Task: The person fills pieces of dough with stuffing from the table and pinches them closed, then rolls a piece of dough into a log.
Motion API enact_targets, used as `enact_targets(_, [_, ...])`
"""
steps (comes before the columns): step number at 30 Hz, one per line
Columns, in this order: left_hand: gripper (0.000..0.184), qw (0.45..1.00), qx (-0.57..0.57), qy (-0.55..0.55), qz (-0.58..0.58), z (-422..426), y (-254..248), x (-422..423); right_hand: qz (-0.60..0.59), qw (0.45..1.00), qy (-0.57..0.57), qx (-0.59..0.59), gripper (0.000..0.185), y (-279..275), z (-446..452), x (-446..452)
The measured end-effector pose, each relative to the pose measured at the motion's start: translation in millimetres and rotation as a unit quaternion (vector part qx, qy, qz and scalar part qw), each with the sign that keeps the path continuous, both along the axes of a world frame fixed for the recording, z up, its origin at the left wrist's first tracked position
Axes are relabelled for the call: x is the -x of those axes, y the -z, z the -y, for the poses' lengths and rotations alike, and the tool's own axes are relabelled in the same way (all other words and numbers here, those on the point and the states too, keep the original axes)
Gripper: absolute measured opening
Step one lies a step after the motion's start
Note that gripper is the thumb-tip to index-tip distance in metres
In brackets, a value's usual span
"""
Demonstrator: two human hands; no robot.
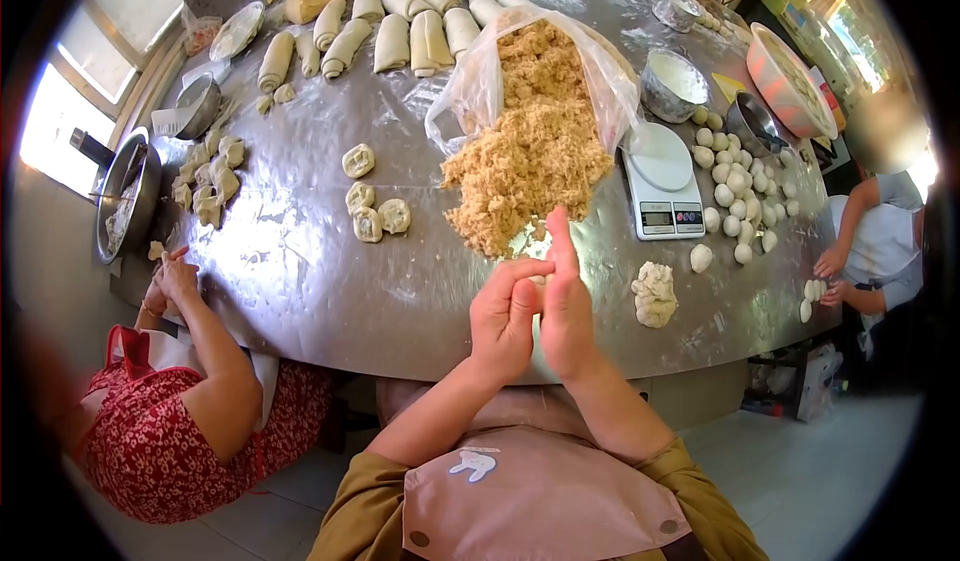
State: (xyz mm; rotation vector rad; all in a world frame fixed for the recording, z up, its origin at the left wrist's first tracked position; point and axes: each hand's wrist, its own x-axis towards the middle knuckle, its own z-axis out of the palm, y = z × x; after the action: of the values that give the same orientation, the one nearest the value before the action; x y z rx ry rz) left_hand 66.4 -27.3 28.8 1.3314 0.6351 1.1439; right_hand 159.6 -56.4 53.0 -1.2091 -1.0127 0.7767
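Observation:
My left hand (503, 321) and my right hand (567, 316) meet in front of me at the table's near edge. The left fingers are bent and reach across to the right palm. Straight and together, the right fingers point away from me. A small pale bit shows between the hands; most of what lies there is hidden. Just beyond my fingertips is a heap of crumbly tan filling (535, 151), spilling from a clear plastic bag (465, 101). To the right sit a lump of dough (655, 295) and a digital kitchen scale (663, 183).
Pale dough balls (738, 186) lie right of the scale. Flattened dough pieces (366, 209) and dough rolls (392, 43) are on the left and back of the metal table (320, 301). Co-workers stand at left (190, 391) and right (875, 236). A pink basin (790, 81) stands at back right.

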Motion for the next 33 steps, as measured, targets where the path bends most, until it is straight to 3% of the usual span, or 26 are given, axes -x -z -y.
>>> enact_targets(3, [0.039, 0.994, -0.087, -0.04, -0.048, -2, -6, 0, 0.008, 0.999, -0.042, 0.008, 0.081, -1, 0, 6])
enact_targets(4, [0.044, 0.993, -0.107, -0.037, -0.035, -1, -4, -2, -0.001, 1.0, -0.013, -0.001, 0.079, 3, -3, 8])
enact_targets(7, [0.062, 0.99, -0.132, -0.008, -0.046, -7, -7, -2, -0.034, 0.994, -0.076, 0.071, 0.067, -9, 0, 4])
enact_targets(8, [0.064, 0.993, -0.107, -0.006, -0.042, -7, -9, -1, -0.038, 0.998, -0.026, 0.044, 0.043, -12, -1, 10])
enact_targets(11, [0.073, 1.0, 0.015, -0.021, 0.001, -5, -17, -6, 0.054, 0.989, 0.005, 0.137, 0.029, -5, 4, 3])
enact_targets(12, [0.076, 0.998, 0.052, -0.027, 0.018, -3, -21, -7, 0.046, 0.994, 0.031, 0.09, 0.026, -12, 2, 6])
enact_targets(15, [0.088, 0.993, 0.111, -0.011, 0.04, -1, -29, -11, 0.134, 0.987, 0.044, 0.076, 0.021, -6, 3, -3])
enact_targets(18, [0.1, 0.99, 0.131, 0.051, 0.008, -4, -28, -11, 0.223, 0.974, 0.024, -0.021, 0.034, 2, 6, 3])
enact_targets(21, [0.09, 0.98, 0.145, 0.136, -0.01, -4, -16, -4, 0.272, 0.961, 0.03, -0.038, 0.054, 14, -9, -10])
enact_targets(22, [0.085, 0.974, 0.161, 0.153, -0.043, 1, -24, -2, 0.168, 0.986, -0.013, -0.006, 0.065, 8, -13, -22])
enact_targets(25, [0.067, 0.977, 0.158, 0.141, 0.002, 6, -16, -10, 0.225, 0.969, 0.102, 0.018, 0.069, 10, -30, -31])
enact_targets(27, [0.063, 0.978, 0.171, 0.118, 0.033, 5, -16, -16, 0.224, 0.971, 0.076, -0.036, 0.074, 7, -26, -19])
enact_targets(31, [0.053, 0.988, 0.138, 0.062, 0.022, 0, -25, -15, 0.07, 0.996, -0.03, -0.048, 0.086, -15, -11, -3])
enact_targets(33, [0.039, 0.983, 0.176, -0.032, 0.035, 0, -20, -16, -0.028, 0.995, -0.063, -0.074, 0.085, -20, -5, 2])
